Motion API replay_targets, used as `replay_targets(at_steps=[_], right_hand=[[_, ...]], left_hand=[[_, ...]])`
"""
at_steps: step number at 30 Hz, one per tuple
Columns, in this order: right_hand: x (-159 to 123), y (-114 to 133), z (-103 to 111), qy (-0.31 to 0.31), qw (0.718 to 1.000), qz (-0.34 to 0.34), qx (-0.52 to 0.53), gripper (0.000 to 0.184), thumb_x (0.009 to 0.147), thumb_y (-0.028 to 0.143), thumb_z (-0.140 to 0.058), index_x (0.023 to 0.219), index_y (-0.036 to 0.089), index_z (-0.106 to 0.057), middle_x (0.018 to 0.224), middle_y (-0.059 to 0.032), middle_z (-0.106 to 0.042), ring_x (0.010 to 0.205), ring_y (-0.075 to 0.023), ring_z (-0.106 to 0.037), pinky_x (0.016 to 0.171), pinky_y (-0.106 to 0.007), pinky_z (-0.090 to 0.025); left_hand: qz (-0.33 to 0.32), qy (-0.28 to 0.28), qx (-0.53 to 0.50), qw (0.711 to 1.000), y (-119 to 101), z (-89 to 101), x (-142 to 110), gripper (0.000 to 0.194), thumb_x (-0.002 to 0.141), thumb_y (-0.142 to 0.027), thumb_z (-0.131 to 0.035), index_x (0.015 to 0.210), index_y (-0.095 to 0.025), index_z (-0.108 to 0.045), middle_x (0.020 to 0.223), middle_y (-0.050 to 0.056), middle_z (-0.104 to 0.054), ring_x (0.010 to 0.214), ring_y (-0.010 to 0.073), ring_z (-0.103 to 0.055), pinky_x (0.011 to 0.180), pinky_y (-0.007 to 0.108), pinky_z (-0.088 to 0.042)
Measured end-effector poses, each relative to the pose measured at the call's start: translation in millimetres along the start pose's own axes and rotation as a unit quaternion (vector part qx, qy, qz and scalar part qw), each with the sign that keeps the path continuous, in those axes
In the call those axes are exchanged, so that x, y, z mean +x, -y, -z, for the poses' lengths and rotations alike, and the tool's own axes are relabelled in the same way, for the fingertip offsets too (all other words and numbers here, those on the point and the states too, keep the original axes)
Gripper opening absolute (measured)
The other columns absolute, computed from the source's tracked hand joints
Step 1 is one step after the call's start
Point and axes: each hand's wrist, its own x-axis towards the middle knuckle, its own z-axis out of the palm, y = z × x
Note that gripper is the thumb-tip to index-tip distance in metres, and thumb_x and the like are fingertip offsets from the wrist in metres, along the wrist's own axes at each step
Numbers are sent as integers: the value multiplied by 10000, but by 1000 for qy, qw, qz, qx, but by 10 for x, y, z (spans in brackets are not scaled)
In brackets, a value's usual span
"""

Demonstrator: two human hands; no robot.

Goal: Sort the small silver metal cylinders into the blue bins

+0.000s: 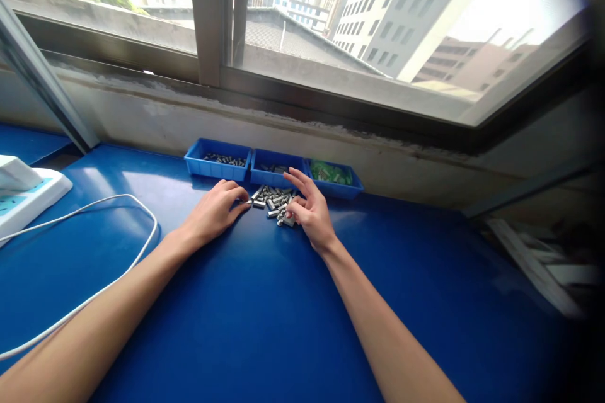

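Head view; metal pieces (pixel 271 204) heaped, between hands (pixel 217 208) (pixel 312 213)

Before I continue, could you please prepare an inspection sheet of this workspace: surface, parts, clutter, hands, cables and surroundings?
Surface: glossy blue tabletop.
Parts: loose pile of small metal pieces, in front of three blue bins.
Clutter: white power strip at left edge.
Hands: left hand at the pile's left side, right hand at its right; grip unclear for both.
Cables: one white cable, running close to the left forearm.
Surroundings: window beyond the bins, buildings outside.
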Motion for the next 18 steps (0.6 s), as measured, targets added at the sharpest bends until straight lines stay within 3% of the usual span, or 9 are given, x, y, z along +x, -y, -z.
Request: replay_targets(at_steps=[6, 10, 14, 18], right_hand=[[-87, 38, -4, 2, 999, -8, -41, 575, 696, 103, -536, 1252, 233, -612, 1159, -65, -708, 527, -55, -501, 520, -231, -470], [-134, 74, -43, 49, 996, -4, -80, 536, 735, 96, -539, 1242, 241, -639, 1121, -40, -713, 536, -50, -467, 505, -209, -405], [-149, 91, -82, 105, 992, -17, -64, 495, 743, 106, -564, 1208, 235, -674, 1102, -34, -710, 523, -42, -436, 490, -207, -358], [-145, 130, -110, 112, 992, -43, -39, 465, 714, 117, -585, 1146, 219, -724, 835, 5, -683, 507, -61, -449, 503, -219, -379]], left_hand=[[28, -71, -136, 988, -152, 89, 23, 126, 888, -324, -682, 931, -205, -678, 893, 22, -735, 812, 193, -680, 790, 321, -521], [5, -121, -232, 965, -289, 83, 34, 233, 831, -311, -754, 1020, -202, -673, 926, 27, -746, 835, 182, -697, 813, 304, -544], [12, -123, -302, 945, -384, 54, 25, 350, 814, -325, -779, 1119, -204, -660, 916, 26, -755, 856, 185, -711, 862, 318, -554], [15, -110, -309, 945, -423, 48, 13, 411, 820, -322, -773, 1196, -211, -651, 955, 33, -763, 897, 191, -717, 901, 334, -545]])
